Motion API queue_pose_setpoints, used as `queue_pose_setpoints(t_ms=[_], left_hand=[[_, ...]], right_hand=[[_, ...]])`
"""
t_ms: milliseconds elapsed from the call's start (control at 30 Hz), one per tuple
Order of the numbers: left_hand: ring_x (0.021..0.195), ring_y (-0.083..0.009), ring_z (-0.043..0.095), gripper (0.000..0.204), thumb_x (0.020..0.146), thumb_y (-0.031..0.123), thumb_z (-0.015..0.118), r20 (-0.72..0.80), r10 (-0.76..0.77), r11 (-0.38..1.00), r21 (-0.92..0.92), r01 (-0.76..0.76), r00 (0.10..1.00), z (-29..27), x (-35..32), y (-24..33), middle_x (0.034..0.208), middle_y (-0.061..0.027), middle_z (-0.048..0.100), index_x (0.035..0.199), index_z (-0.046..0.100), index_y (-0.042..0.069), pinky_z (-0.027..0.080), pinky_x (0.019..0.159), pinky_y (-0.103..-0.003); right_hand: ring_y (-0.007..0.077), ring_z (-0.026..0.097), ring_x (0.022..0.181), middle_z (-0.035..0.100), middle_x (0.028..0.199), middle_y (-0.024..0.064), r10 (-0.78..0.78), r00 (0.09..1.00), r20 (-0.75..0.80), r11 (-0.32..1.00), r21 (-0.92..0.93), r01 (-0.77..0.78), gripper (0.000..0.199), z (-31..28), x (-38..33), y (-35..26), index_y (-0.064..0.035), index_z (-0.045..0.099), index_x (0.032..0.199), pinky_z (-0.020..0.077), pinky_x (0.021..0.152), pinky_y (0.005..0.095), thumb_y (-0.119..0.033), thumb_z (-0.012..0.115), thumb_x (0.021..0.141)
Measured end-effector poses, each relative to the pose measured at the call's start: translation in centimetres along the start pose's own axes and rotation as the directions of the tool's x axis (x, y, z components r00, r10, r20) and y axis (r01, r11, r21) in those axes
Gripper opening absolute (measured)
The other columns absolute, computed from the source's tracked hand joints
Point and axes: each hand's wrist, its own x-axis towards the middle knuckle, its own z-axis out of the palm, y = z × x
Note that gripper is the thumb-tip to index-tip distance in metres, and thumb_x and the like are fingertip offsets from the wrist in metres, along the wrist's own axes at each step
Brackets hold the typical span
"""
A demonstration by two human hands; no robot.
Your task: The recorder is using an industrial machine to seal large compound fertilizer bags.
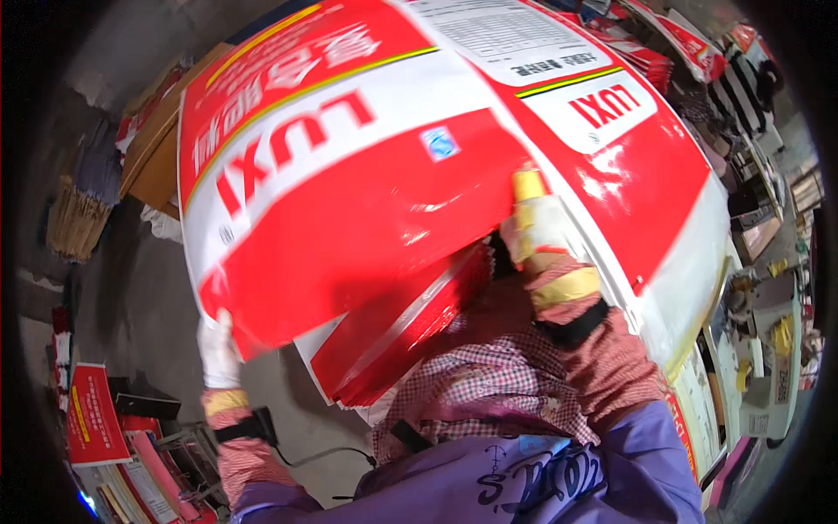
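A large glossy red and white printed sack [349, 201] is lifted in front of me, curling over a stack of the same sacks [401, 341] beneath it. My left hand [216, 349], in a white glove, grips the sack's lower left corner. My right hand [534, 223], gloved in white with yellow tape on the fingers, holds the sack's right edge, fingers pressed on the sheet. Another flat red and white sack [646, 166] lies under my right hand on the work surface.
A sewing machine [768, 349] stands at the right edge. More red and white sacks [672, 39] are piled at the back right. Brown cardboard [153, 148] and bundled paper [83, 210] lie at the left; red printed sheets [92, 415] sit at the lower left.
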Motion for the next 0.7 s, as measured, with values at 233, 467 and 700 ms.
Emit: queue_pose_setpoints(t_ms=[233,467,700], left_hand=[[0.067,-0.0186,0.052,0.032,0.085,0.027,0.056,-0.189,-0.576,0.524,0.661,0.537,0.795,-8.6,-9.3,-20.6,0.079,-0.0082,0.058,0.095,0.056,-0.003,0.044,0.063,-0.035],[0.079,-0.0226,0.059,0.037,0.086,0.035,0.054,-0.083,-0.921,0.385,-0.062,0.921,0.379,-6.6,-12.7,-24.1,0.091,-0.0105,0.06,0.1,0.057,0.001,0.048,0.069,-0.036],[0.09,-0.0262,0.058,0.038,0.086,0.031,0.05,-0.517,-0.649,0.571,0.153,0.806,0.558,-3.7,-7.3,-24.5,0.1,-0.0127,0.061,0.105,0.054,-0.002,0.045,0.079,-0.036]], right_hand=[[0.0352,0.061,0.073,0.061,0.083,0.0214,-0.337,0.851,0.403,0.843,-0.273,0.463,0.04,16.1,2.0,3.5,-0.0055,0.053,0.112,0.0479,0.062,0.0396,-0.027,0.059,0.079],[0.0238,0.059,0.08,0.062,0.089,0.0115,0.001,0.885,0.465,0.997,-0.065,0.033,0.032,25.2,4.9,12.9,-0.0125,0.06,0.103,0.0475,0.067,0.0355,-0.036,0.055,0.082],[0.0256,0.059,0.07,0.059,0.075,0.0109,-0.43,0.862,0.269,0.893,-0.017,0.45,0.022,23.9,5.3,13.9,-0.0114,0.06,0.091,0.0483,0.058,0.0361,-0.025,0.065,0.074]])
